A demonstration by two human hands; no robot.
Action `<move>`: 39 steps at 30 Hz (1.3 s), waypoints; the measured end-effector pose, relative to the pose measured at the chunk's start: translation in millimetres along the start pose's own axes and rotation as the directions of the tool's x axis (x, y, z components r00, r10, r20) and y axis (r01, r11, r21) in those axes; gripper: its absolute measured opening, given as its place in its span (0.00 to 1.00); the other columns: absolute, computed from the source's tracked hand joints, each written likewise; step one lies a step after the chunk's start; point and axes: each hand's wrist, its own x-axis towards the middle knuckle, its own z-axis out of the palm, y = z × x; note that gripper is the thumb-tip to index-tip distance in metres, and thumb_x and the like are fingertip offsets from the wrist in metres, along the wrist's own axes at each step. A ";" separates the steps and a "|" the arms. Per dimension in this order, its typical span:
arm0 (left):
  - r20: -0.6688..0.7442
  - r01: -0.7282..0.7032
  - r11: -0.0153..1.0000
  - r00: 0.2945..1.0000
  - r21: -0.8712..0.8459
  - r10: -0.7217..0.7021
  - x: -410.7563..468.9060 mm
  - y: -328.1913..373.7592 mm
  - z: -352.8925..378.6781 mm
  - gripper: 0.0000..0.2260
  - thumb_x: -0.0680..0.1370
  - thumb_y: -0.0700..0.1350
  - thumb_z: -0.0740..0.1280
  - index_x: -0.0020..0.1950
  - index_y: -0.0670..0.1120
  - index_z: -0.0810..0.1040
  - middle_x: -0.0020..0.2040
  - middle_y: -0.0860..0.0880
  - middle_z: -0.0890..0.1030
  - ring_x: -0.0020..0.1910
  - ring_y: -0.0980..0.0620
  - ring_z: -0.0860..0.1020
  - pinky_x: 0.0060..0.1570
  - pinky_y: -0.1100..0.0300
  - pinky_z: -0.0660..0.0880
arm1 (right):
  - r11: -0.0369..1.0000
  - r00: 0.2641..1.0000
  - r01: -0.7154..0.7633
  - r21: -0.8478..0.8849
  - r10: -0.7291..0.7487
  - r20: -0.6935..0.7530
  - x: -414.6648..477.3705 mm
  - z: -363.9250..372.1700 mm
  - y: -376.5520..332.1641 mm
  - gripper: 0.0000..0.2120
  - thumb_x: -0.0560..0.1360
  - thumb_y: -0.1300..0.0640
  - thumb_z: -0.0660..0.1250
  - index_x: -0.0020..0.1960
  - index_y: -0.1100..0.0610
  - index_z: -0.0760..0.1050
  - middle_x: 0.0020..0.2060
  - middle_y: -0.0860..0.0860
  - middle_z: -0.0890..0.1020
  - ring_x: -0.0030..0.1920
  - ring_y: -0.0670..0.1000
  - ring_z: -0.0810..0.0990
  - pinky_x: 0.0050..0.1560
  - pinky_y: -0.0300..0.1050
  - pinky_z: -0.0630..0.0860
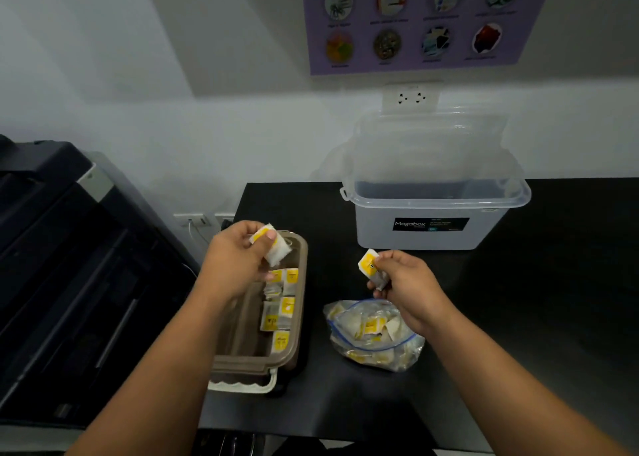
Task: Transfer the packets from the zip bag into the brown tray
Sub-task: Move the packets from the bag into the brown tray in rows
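Note:
A brown tray [300,282] stands on the black counter, with several yellow-and-white packets [281,312] lined along its right side. My left hand [235,258] hovers over the tray's far end, shut on a white and yellow packet [275,248]. A clear zip bag [373,334] full of packets lies open to the right of the tray. Just above the bag, my right hand [403,284] pinches another packet [369,265].
A translucent storage box [432,227] with its lid leaning on the wall stands at the back of the black counter [553,282]. A large dark printer [69,265] fills the left side. Wall sockets [409,97] and a purple poster [415,20] hang above.

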 end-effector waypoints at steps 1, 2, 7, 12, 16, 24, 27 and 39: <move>0.017 0.041 0.999 0.999 0.020 -0.041 1.0 -2.6 -7.7 0.03 0.81 0.42 0.68 0.53 0.45 0.80 0.47 0.41 0.85 0.38 0.48 0.84 0.31 0.58 0.82 | 1.000 1.000 0.008 -0.002 -0.008 0.003 0.3 5.8 -2.5 0.07 0.84 0.60 0.64 0.51 0.58 0.81 0.44 0.58 0.82 0.43 0.54 0.80 0.44 0.49 0.78; 0.035 0.085 0.996 0.996 0.035 -0.087 2.7 -6.7 -13.9 0.03 0.81 0.41 0.68 0.54 0.45 0.79 0.48 0.41 0.85 0.39 0.47 0.84 0.31 0.59 0.82 | 1.000 1.000 0.015 -0.007 -0.015 0.009 0.5 12.5 -4.8 0.07 0.84 0.60 0.64 0.50 0.58 0.81 0.44 0.58 0.82 0.43 0.54 0.80 0.45 0.49 0.78; 0.081 0.178 0.945 0.975 0.275 -0.207 16.1 -41.0 -23.5 0.05 0.78 0.37 0.71 0.50 0.46 0.81 0.50 0.42 0.83 0.46 0.48 0.83 0.34 0.61 0.81 | 1.000 0.998 0.011 0.001 -0.011 0.057 -0.5 46.9 -14.3 0.06 0.83 0.60 0.65 0.52 0.57 0.81 0.45 0.57 0.84 0.44 0.53 0.81 0.47 0.48 0.79; 0.100 0.182 0.814 0.954 0.552 -0.282 34.5 -70.3 -17.5 0.07 0.75 0.42 0.75 0.53 0.47 0.84 0.49 0.43 0.85 0.46 0.44 0.85 0.48 0.48 0.84 | 1.000 0.996 0.006 -0.006 -0.006 0.084 -2.6 71.7 -20.4 0.06 0.83 0.60 0.65 0.52 0.57 0.81 0.43 0.56 0.84 0.43 0.53 0.82 0.47 0.48 0.81; 0.195 -0.004 0.550 0.937 0.835 -0.289 42.8 -75.0 -13.0 0.15 0.79 0.46 0.70 0.65 0.45 0.81 0.59 0.45 0.83 0.58 0.46 0.80 0.60 0.55 0.77 | 1.000 0.997 0.001 -0.002 0.000 0.077 -6.4 80.3 -21.3 0.06 0.83 0.60 0.65 0.51 0.56 0.81 0.42 0.55 0.84 0.42 0.52 0.82 0.47 0.48 0.81; 0.251 -0.105 0.369 0.893 0.923 -0.374 58.7 -89.8 -3.8 0.21 0.80 0.52 0.68 0.71 0.45 0.76 0.68 0.45 0.77 0.66 0.46 0.76 0.66 0.55 0.73 | 0.999 0.999 -0.032 0.019 0.032 0.026 -12.0 77.4 -13.5 0.06 0.83 0.60 0.66 0.53 0.57 0.81 0.43 0.56 0.85 0.42 0.52 0.82 0.47 0.47 0.82; 0.254 -0.085 0.413 0.892 0.907 -0.374 61.7 -96.1 -0.4 0.21 0.80 0.53 0.67 0.72 0.47 0.75 0.70 0.46 0.75 0.68 0.46 0.74 0.68 0.55 0.71 | 0.999 0.999 -0.036 0.020 0.036 0.009 -12.1 75.7 -11.6 0.05 0.83 0.60 0.66 0.53 0.57 0.81 0.45 0.56 0.85 0.42 0.52 0.83 0.48 0.48 0.82; 0.140 -0.018 0.305 0.912 0.952 -0.385 69.6 -108.4 9.7 0.16 0.69 0.46 0.79 0.55 0.45 0.83 0.52 0.45 0.84 0.52 0.46 0.83 0.56 0.52 0.80 | 0.999 0.999 -0.031 0.025 0.030 0.042 -18.0 82.6 -11.7 0.05 0.83 0.61 0.66 0.52 0.59 0.81 0.41 0.55 0.85 0.40 0.51 0.83 0.43 0.45 0.83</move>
